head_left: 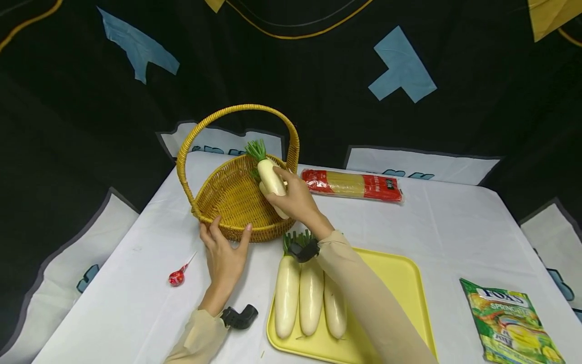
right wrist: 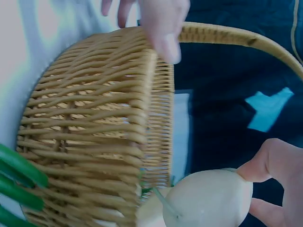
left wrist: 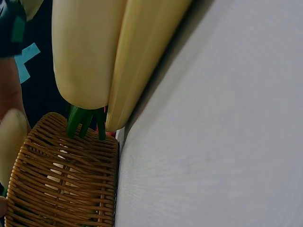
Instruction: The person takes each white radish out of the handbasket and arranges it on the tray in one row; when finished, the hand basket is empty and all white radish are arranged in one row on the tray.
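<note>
My right hand [head_left: 297, 199] holds a white radish [head_left: 271, 177] with green stem stubs over the right side of the wicker basket [head_left: 259, 234]. Behind it, partly hidden, another white radish [right wrist: 154, 208] shows inside the basket. In the right wrist view, thumb and fingers grip the held radish [right wrist: 208, 201] near one end. My left hand [head_left: 225, 263] grips the basket's front rim, with one finger over the edge. Three more white radishes [head_left: 287, 298] lie side by side on a yellow tray [head_left: 411, 283], below my right forearm.
A red-and-clear pack of noodles [head_left: 347, 185] lies behind the tray, right of the basket. A red lollipop [head_left: 177, 276] is at the left. On the right lies a green candy bag [head_left: 511, 323]. The basket's tall handle [head_left: 245, 107] arches above it.
</note>
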Available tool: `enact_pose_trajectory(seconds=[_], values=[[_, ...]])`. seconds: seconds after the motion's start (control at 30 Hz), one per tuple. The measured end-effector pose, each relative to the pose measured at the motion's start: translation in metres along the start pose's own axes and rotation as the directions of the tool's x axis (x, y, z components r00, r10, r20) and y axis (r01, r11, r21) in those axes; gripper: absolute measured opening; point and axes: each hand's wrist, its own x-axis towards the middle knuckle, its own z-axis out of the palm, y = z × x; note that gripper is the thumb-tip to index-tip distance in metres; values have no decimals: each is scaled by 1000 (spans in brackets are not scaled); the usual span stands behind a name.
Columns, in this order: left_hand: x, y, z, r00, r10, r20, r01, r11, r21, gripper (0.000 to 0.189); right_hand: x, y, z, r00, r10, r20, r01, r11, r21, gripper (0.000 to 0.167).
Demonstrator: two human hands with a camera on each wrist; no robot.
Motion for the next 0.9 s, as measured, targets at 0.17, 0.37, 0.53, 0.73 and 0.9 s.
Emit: enact_pose_trajectory(seconds=[0.17,0.37,0.53,0.73,0.9], values=[[0,0,0,1000,5,-3,-5,1000,-1,81,-10,0,-18,999,12,-50,-11,999,34,65],[0,0,0,1000,6,0,-6,1000,-3,82,-22,4,-40,995,69,-74,-64,995,72,66],[0,1,0,1000,7,6,-7,1000,-5,81,-34,11,-51,994,81,-80,-75,994,77,63],[0,0,1,1000,13,2,-13,1000,-19,80,-52,19,-57,991,100,-84,-96,994,59,60],[0,-1,2,1000,19,2,-19,1000,-20,80,-69,23,-64,987,119,-104,-112,992,64,60]])
